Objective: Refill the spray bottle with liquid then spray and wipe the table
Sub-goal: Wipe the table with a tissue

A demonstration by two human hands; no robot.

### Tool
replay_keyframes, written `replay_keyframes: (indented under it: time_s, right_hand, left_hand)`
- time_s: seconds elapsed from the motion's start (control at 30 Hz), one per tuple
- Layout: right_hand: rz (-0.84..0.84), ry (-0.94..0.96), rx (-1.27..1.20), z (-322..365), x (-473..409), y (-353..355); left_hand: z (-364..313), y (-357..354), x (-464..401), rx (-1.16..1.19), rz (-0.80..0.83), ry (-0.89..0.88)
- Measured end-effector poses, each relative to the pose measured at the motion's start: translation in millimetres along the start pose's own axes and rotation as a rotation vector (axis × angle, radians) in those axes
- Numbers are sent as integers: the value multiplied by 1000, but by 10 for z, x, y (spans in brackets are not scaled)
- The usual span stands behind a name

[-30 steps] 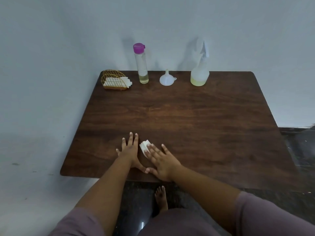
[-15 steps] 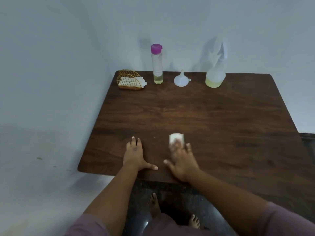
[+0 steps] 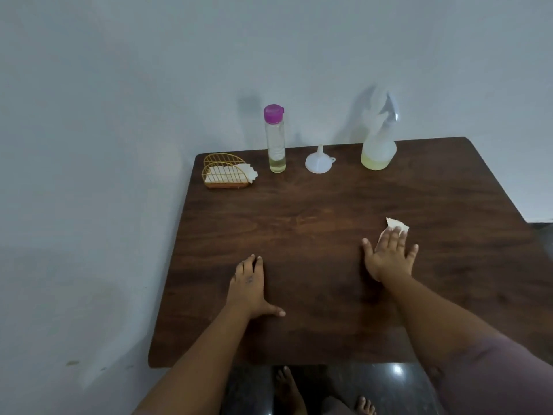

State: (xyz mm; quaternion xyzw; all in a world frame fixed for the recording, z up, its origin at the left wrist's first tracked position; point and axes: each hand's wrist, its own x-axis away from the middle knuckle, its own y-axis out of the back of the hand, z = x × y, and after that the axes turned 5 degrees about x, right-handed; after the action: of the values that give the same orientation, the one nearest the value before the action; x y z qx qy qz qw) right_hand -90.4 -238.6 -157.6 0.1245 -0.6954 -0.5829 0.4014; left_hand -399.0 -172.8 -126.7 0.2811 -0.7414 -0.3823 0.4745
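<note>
Since the earlier frames the right hand [image 3: 389, 256] had travelled with the folded tissue [image 3: 395, 227] from the near middle of the worktop [image 3: 299, 235] to its right half, while the left hand [image 3: 250, 287] had stayed flat near the front edge.

By size, the dark wooden worktop came first, set against a pale wall. Both forearms reached over its front edge. The left hand lay palm down, its fingers straight and close together, the thumb spread to the side, and it held nothing. The right hand also lay flat, with fingers [image 3: 399, 235] spread wide and straight, and pressed the tissue under the fingertips; only a white corner showed beyond them.

Along the back edge stood the spray bottle [image 3: 378, 151] with a little yellowish liquid at the bottom, and left of it the clear bottle with a purple cap [image 3: 274, 139], almost empty. Between the two the small white funnel [image 3: 318, 163] rested with its wide mouth down. At the back left corner the gold wire napkin holder [image 3: 224, 173] held some more tissues.

The tissue looked thin, soft and very light, so I judged that it would bunch or tear if damp; flat pressure over its middle seemed better than a pinch at the edge. The wiping seemed well under way.
</note>
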Motion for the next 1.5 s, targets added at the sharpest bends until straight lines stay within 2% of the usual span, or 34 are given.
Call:
replay_keyframes:
  time_s: [0.07,0.13,0.23,0.3,0.4,0.53,0.63,0.73,0.83,0.9,1.0,1.1,1.17,1.27,1.33,1.4,1.43,1.5]
  right_hand:
    - [-33,25,11,180,242,-179]
    - [-99,224,49,522,574,-391]
    - [-25,601,143,998,882,-525]
    - [-18,667,212,1087,688,-444]
    - [-30,430,178,824,163,-93]
    - [27,28,62,-121,-187,99]
    - [-13,-94,20,-597,-11,-38]
    - [-125,-164,-38,-528,372,-235]
    - [-215,-136,-32,-164,754,-293]
    - [-128,-57,85,99,905,-270]
    - [-58,207,307,363,1004,-175]
    - [-73,452,239,316,920,-35]
    - [-111,373,-4,60,712,90]
    - [-281,27,-444,-466,344,222]
    - [-368,-146,-568,-755,185,267]
    - [-418,-221,-509,-909,67,255]
    - [-404,-212,-405,-909,42,234]
    - [-284,-48,-31,-715,96,149]
  left_hand:
    - [-44,86,-116,16,-10,1]
    - [-89,159,-226,21,-13,-17]
    - [-145,238,-382,-17,49,-113]
    - [-191,259,-467,-59,81,-161]
    - [-290,307,-591,-94,96,-178]
    - [-417,284,-655,-76,87,-199]
    - [-495,210,-650,-68,59,-231]
    - [-619,169,-648,-37,44,-266]
    - [-758,124,-631,-15,30,-294]
    - [-840,87,-620,-12,37,-318]
    - [-930,21,-588,19,50,-360]
    - [-971,-12,-581,10,74,-431]
    - [-979,-2,-590,-22,67,-466]
    - [-987,44,-601,-35,39,-455]
    - [-1003,79,-605,-35,32,-434]
    - [-1020,96,-613,-39,20,-416]
    - [-1022,92,-608,-41,14,-406]
    - [-1020,59,-586,-47,30,-393]
